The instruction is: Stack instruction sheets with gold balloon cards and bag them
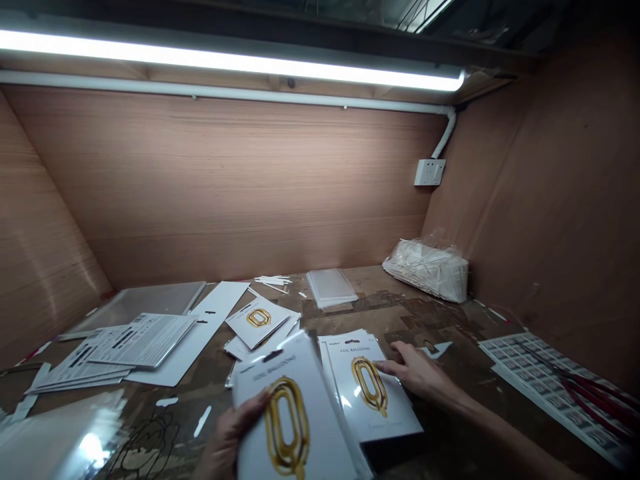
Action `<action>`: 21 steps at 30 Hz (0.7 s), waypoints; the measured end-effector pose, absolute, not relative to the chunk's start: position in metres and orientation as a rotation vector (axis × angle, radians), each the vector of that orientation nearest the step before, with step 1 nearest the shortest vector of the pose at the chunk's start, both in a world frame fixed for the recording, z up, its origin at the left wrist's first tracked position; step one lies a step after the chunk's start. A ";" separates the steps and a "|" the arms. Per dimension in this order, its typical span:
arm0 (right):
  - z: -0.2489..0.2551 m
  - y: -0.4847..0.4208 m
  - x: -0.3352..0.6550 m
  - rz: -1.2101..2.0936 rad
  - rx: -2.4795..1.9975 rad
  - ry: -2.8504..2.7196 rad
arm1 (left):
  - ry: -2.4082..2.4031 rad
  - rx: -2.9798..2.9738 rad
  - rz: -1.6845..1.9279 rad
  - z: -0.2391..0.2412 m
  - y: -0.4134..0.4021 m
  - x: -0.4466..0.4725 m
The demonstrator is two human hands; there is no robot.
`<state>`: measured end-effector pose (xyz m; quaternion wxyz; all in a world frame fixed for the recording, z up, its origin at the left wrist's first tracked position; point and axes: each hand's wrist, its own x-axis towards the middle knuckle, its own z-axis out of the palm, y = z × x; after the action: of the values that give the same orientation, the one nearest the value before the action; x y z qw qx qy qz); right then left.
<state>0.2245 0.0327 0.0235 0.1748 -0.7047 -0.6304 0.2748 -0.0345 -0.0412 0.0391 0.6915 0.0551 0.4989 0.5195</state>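
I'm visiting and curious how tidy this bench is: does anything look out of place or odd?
Yes, mildly: white scraps lie loose beside the left hand, like unswept offcuts; the printed cards on the left are fanned askew; and the tabletop looks scuffed and patchy. I see no liquid spilled.

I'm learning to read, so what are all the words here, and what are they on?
"FOIL BALLOONS": on the tabletop card under the right hand.
"FOIL BALLOONS", blurry: on the held card in the left hand.
"Q", it seems: the gold shape pictured on both.
Too small or blurred: the corner print on both, the back card, the barcoded cards, the picture sheet.
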 end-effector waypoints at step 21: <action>0.060 0.061 0.206 0.996 -1.711 -1.744 | 0.875 0.116 1.070 0.019 -0.007 0.011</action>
<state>0.2064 0.0615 0.0603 0.2490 -0.6280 -0.6403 0.3655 0.0109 -0.0072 0.0194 0.7690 0.0534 0.4033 0.4931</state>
